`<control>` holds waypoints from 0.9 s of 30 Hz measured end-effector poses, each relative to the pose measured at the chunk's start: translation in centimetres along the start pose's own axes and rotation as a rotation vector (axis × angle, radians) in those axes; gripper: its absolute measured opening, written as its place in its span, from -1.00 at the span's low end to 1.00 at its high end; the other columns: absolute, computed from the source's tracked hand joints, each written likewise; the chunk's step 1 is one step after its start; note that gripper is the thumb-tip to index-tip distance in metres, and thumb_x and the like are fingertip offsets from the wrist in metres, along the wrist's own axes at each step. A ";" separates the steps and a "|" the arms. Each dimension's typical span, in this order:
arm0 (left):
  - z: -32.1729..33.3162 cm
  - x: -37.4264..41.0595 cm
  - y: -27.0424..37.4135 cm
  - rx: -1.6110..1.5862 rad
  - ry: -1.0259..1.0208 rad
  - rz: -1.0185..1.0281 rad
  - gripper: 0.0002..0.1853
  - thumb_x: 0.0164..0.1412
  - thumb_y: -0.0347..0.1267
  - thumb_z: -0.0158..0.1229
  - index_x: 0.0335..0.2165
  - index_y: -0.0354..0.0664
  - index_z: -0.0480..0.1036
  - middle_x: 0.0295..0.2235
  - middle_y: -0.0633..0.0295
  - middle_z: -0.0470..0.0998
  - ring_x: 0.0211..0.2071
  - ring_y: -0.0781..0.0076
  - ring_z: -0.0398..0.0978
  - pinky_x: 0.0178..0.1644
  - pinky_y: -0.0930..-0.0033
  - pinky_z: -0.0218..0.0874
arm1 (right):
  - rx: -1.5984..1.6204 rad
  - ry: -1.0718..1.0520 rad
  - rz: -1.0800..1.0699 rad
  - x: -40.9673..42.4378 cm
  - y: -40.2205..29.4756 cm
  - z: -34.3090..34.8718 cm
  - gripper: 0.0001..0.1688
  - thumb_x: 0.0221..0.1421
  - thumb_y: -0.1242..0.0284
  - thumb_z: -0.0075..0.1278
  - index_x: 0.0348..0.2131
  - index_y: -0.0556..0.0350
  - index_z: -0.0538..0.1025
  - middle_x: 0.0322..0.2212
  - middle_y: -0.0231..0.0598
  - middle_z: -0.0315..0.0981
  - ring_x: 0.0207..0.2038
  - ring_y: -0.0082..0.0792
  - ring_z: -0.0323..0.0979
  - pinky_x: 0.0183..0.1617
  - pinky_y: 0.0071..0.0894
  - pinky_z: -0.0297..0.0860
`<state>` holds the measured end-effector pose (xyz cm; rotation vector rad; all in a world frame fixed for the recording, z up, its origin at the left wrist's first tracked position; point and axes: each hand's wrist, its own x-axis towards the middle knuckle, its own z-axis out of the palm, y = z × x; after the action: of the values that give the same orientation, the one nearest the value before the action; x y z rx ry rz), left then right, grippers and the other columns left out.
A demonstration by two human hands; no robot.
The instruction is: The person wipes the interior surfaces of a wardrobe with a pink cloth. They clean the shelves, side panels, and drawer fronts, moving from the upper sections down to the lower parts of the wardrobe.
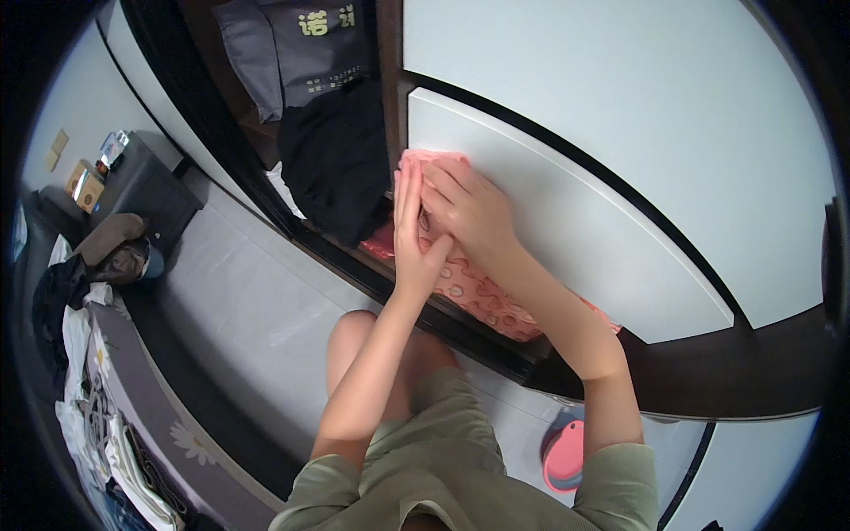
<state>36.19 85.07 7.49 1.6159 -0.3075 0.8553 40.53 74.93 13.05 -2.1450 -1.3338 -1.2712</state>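
Observation:
Pink cloth with a printed pattern [495,302] lies in the low opening of a wardrobe, beside a white drawer front or panel [571,232]. My left hand [415,232] rests along the cloth's left side, its fingers straight and together and its thumb apart from them. From the right, my right hand [468,206] bends its fingers over the same cloth near the panel's left end. A bunched pink edge shows just above both hands. What lies beneath my palms is hidden.
Left of my hands sit a black garment [335,162] and a dark grey bag [319,53] with writing. The dark wardrobe sill [465,328] crosses before my knees. A pink basin-like item [564,455] stands on the floor. Clothes [126,458] lie on a bed at far left.

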 end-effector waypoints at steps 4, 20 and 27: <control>1.2 2.0 2.1 -0.108 0.128 0.003 -0.16 -0.23 -0.53 -0.10 0.17 -0.42 0.02 0.20 -0.07 0.07 0.23 0.11 0.02 0.27 0.26 -0.15 | 0.038 -0.001 0.036 2.2 0.3 -0.9 -0.71 -0.20 0.49 0.00 -0.34 0.11 0.50 -0.21 -0.43 0.37 -0.13 -0.43 0.34 -0.24 -0.50 0.38; 8.0 0.1 8.4 0.134 -0.234 0.397 -0.16 -0.29 -0.46 0.03 0.11 -0.39 0.13 0.14 -0.20 0.13 0.19 -0.32 -0.01 0.19 -0.02 -0.02 | -0.145 0.531 0.428 -6.4 0.6 -7.5 -0.68 -0.35 0.56 0.14 -0.40 0.13 0.59 -0.26 -0.24 0.48 -0.23 -0.17 0.40 -0.19 -0.36 0.39; 13.0 -2.5 11.2 0.077 -0.450 0.497 -0.18 -0.27 -0.40 0.05 0.09 -0.40 0.15 0.15 -0.22 0.09 0.18 -0.39 -0.03 0.19 -0.11 -0.05 | -0.308 0.694 0.416 -11.9 2.2 -12.0 -0.77 -0.32 0.65 0.14 -0.47 0.30 0.56 -0.33 -0.08 0.48 -0.25 -0.14 0.41 -0.23 -0.31 0.39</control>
<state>32.04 69.50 13.96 1.8278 -1.0359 0.8660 34.04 59.38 10.52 -1.7407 -0.4117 -1.8618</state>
